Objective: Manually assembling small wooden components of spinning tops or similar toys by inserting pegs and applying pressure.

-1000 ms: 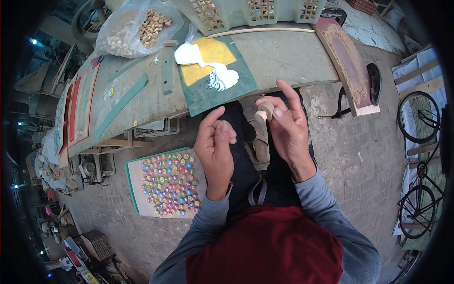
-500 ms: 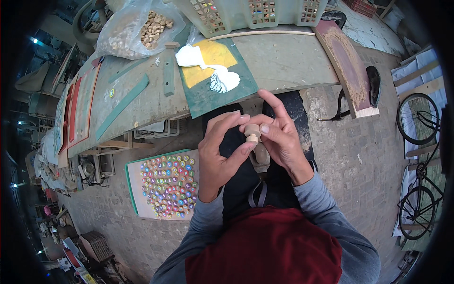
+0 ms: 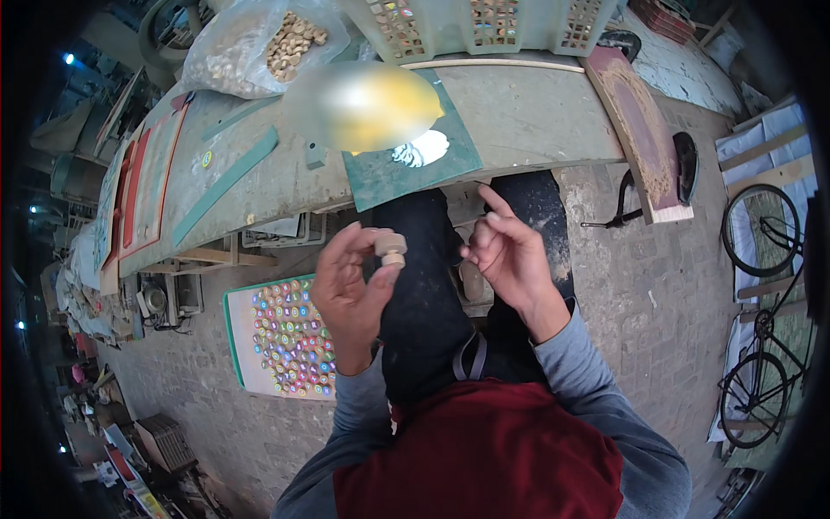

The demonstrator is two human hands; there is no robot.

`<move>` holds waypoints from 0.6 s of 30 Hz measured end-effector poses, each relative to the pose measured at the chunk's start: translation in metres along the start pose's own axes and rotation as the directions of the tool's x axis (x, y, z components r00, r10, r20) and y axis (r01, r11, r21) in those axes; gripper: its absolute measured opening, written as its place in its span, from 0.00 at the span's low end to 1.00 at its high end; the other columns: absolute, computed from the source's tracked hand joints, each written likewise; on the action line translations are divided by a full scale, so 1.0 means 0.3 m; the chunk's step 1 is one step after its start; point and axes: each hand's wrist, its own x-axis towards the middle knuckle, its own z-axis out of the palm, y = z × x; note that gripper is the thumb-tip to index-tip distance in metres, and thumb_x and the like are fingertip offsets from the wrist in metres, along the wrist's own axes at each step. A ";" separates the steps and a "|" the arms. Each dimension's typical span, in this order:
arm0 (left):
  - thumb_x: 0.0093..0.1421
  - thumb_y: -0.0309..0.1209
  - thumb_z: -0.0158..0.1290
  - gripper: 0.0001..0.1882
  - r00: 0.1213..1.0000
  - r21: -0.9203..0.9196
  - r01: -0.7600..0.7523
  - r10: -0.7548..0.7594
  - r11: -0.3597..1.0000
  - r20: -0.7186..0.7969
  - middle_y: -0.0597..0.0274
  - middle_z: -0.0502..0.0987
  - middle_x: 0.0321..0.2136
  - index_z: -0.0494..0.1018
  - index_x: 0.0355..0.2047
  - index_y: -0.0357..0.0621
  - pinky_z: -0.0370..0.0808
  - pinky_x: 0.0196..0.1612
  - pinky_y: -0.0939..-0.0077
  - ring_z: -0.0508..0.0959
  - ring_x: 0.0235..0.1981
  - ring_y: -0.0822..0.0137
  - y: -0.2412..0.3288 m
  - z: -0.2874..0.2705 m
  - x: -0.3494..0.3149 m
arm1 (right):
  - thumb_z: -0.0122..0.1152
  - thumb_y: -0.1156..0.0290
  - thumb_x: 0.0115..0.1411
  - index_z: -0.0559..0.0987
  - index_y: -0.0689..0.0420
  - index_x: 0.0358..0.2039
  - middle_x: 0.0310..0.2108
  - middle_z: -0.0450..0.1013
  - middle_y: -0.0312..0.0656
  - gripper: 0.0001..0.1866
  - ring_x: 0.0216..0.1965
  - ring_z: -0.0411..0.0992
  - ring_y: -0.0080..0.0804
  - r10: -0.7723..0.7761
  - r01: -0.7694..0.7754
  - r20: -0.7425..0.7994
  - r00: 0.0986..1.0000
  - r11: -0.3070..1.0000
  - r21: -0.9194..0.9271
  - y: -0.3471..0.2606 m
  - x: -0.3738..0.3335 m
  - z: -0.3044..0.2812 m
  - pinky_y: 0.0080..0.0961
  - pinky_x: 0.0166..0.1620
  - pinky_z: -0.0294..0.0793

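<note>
My left hand (image 3: 350, 285) pinches a small, light wooden spool-shaped piece (image 3: 392, 246), a wider disc above a narrower one, between thumb and fingertips. It is held over my lap, short of the bench edge. Off to the right, my right hand (image 3: 514, 264) is apart from the piece, index finger stretched out and the other fingers bent, with nothing seen in it. Ahead of both hands, a green board (image 3: 450, 169) at the bench edge bears a yellow area and a white smear (image 3: 424, 149). Part of the board is blurred.
On the bench (image 3: 536, 112) are a plastic bag (image 3: 233, 65) of small wooden pieces, a pale basket (image 3: 441, 35), green strips (image 3: 229, 182) and a sawdust-covered plank (image 3: 640, 130). Left of my legs lies a tray (image 3: 233, 342) of coloured round pieces. Bicycles (image 3: 761, 346) stand right.
My hands have moved apart. The left hand has carried the wooden spool-shaped piece leftward, and the right hand has let go of it.
</note>
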 end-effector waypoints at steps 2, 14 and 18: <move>0.55 0.14 0.56 0.29 0.994 -0.027 0.013 -0.016 1.000 -0.106 0.43 0.75 0.45 0.63 0.58 0.31 0.74 0.49 0.70 0.77 0.44 0.60 0.003 -0.051 -0.025 | 0.53 0.72 0.61 0.68 0.51 0.59 0.19 0.63 0.33 0.24 0.20 0.62 0.25 0.075 -0.118 0.152 0.986 0.948 0.295 0.003 0.025 -0.034 0.36 0.45 0.73; 0.62 0.29 0.52 0.25 0.626 0.037 0.178 -0.084 0.983 -0.775 0.52 0.75 0.45 0.63 0.58 0.34 0.77 0.45 0.72 0.78 0.44 0.59 0.100 -0.694 -0.259 | 0.49 0.73 0.63 0.72 0.62 0.50 0.20 0.60 0.32 0.15 0.25 0.60 0.25 0.084 -0.153 0.277 0.957 0.960 0.235 -0.060 0.032 -0.030 0.28 0.43 0.66; 0.61 0.29 0.54 0.21 0.458 -0.125 0.143 -0.178 0.982 -0.871 0.53 0.76 0.45 0.68 0.54 0.35 0.78 0.45 0.73 0.79 0.44 0.61 -0.006 -0.907 -0.458 | 0.52 0.71 0.64 0.74 0.61 0.49 0.24 0.65 0.35 0.15 0.28 0.63 0.26 -0.022 0.036 0.092 0.996 0.987 -0.154 -0.051 0.032 -0.089 0.29 0.40 0.67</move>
